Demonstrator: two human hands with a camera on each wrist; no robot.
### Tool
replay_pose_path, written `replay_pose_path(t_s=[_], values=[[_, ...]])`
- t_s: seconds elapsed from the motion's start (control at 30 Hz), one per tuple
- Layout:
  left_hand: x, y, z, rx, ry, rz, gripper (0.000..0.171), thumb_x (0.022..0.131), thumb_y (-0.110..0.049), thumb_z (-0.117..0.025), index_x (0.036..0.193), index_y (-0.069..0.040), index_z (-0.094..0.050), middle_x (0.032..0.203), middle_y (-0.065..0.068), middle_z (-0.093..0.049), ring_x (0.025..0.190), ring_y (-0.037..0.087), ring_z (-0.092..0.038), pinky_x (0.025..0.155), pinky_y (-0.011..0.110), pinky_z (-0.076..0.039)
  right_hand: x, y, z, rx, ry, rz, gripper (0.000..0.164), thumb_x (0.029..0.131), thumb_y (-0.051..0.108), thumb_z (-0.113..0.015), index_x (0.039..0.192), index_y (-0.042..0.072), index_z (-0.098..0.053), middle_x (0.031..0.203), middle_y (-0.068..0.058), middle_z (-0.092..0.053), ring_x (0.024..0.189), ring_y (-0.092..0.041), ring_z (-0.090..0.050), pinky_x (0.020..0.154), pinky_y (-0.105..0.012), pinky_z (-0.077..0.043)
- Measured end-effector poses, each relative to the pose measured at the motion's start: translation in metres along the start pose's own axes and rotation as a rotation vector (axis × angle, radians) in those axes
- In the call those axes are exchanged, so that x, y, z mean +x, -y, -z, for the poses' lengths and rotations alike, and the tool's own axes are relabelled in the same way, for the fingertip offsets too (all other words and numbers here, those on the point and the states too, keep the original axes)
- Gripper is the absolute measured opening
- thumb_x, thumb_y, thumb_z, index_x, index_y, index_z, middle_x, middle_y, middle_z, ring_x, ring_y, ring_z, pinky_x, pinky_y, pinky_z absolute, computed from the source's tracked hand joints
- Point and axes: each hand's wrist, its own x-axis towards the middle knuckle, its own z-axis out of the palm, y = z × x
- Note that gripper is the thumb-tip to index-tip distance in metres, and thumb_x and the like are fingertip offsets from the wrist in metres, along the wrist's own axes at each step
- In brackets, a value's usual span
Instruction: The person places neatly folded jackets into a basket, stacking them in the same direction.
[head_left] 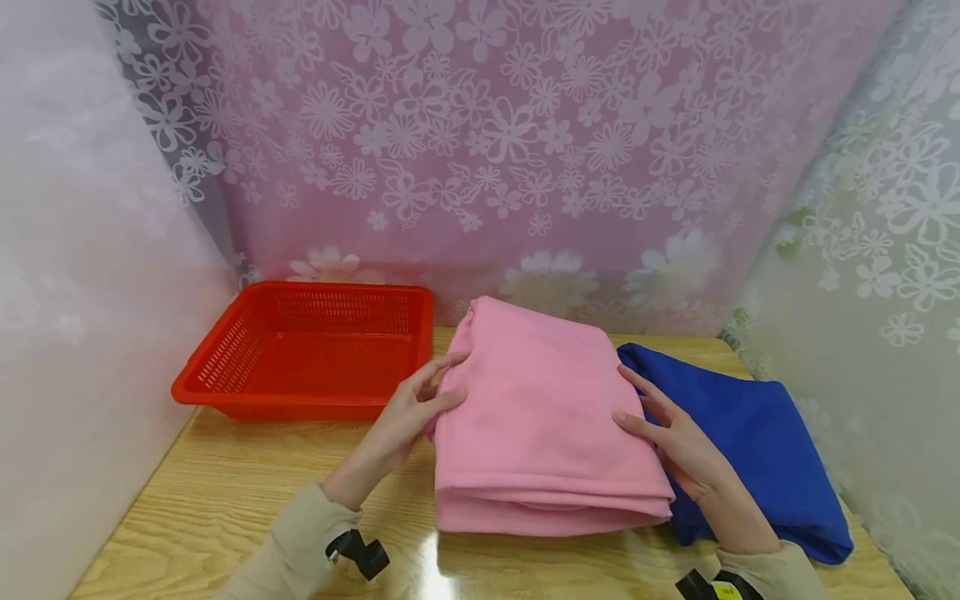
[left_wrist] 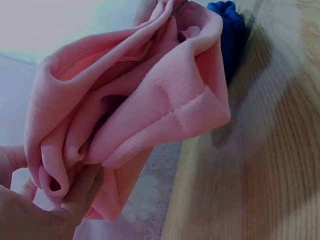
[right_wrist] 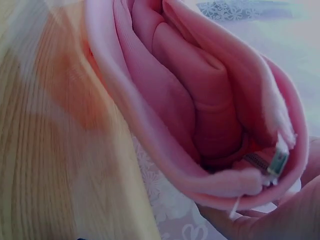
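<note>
A thick pink garment (head_left: 540, 392), folded into a rough rectangle, is held up over the middle of the wooden table. At its left edge my left hand (head_left: 411, 412) grips it, thumb in front and other fingers behind. My right hand (head_left: 682, 442) holds the opposite edge the same way. Layered folds and a stitched seam of the pink garment (left_wrist: 160, 110) show in the left wrist view. The right wrist view looks into the open side of its fold, where a zipper end (right_wrist: 277, 160) sits near the right hand (right_wrist: 280, 215).
A red plastic basket (head_left: 330, 412) with slotted walls stands at the back left of the table (head_left: 247, 483). Folded blue cloth (head_left: 750, 442) lies on the right, partly behind the pink garment and right hand. Flower-patterned sheeting (head_left: 487, 150) encloses the back and sides.
</note>
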Motion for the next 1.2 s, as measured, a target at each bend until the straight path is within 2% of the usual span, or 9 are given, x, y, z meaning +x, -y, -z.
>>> replay_pose_path(t_s=[0.13,0.37,0.6,0.7,0.83,1.03,1.2], values=[[0.001,-0.004,0.004,-0.006,-0.005,0.007,0.053,0.098,-0.015,-0.066,0.148,-0.027,-0.052,0.117,0.018,-0.059,0.082,0.023,-0.066,0.061,0.029,-0.056,0.003,0.003,-0.003,-0.005,0.001,0.018,0.074,0.103,0.017,-0.059,0.163,0.033,-0.018,0.156,-0.019,-0.024,0.116,-0.020,-0.058,0.090,-0.038,-0.057],[0.005,-0.017,0.018,0.013,-0.038,0.028,0.054,0.097,-0.018,-0.068,0.147,-0.032,-0.053,0.127,0.020,-0.058,0.091,0.026,-0.069,0.074,0.040,-0.061,0.015,0.016,-0.012,-0.029,-0.005,0.040,0.074,0.103,0.020,-0.060,0.163,0.035,-0.020,0.155,-0.019,-0.027,0.116,-0.020,-0.059,0.089,-0.037,-0.057],[0.008,-0.040,0.048,0.039,-0.056,0.015,0.056,0.098,-0.020,-0.067,0.149,-0.033,-0.050,0.120,0.016,-0.061,0.074,0.019,-0.067,0.064,0.032,-0.059,0.037,0.041,-0.034,0.003,0.004,0.078,0.073,0.103,0.021,-0.061,0.162,0.035,-0.021,0.160,-0.015,-0.026,0.123,-0.023,-0.054,0.090,-0.034,-0.056],[0.009,-0.054,0.067,0.060,-0.080,0.005,0.056,0.099,-0.020,-0.067,0.151,-0.032,-0.049,0.116,0.012,-0.061,0.070,0.016,-0.065,0.063,0.029,-0.058,0.051,0.052,-0.051,0.036,-0.004,0.095,0.072,0.102,0.020,-0.062,0.162,0.034,-0.024,0.159,-0.016,-0.029,0.124,-0.026,-0.052,0.089,-0.034,-0.056],[0.007,-0.073,0.100,0.089,-0.119,0.007,0.059,0.099,-0.021,-0.067,0.153,-0.034,-0.047,0.124,0.011,-0.060,0.080,0.015,-0.068,0.071,0.030,-0.060,0.074,0.067,-0.082,0.068,-0.013,0.124,0.071,0.102,0.016,-0.061,0.162,0.032,-0.026,0.156,-0.017,-0.032,0.126,-0.032,-0.051,0.086,-0.034,-0.055],[-0.002,-0.102,0.163,0.172,-0.163,0.035,0.062,0.101,-0.025,-0.065,0.156,-0.037,-0.040,0.154,0.005,-0.036,0.098,0.017,-0.065,0.081,0.029,-0.059,0.112,0.086,-0.140,0.134,0.004,0.154,0.073,0.099,0.011,-0.065,0.160,0.034,-0.031,0.153,-0.014,-0.037,0.122,-0.033,-0.054,0.082,-0.034,-0.057],[-0.009,-0.113,0.211,0.299,-0.179,0.053,0.065,0.102,-0.029,-0.060,0.160,-0.035,-0.032,0.161,0.007,-0.022,0.120,0.022,-0.048,0.086,0.024,-0.055,0.139,0.092,-0.186,0.174,0.034,0.184,0.076,0.097,0.009,-0.069,0.160,0.032,-0.033,0.152,-0.014,-0.039,0.128,-0.031,-0.052,0.090,-0.038,-0.055]])
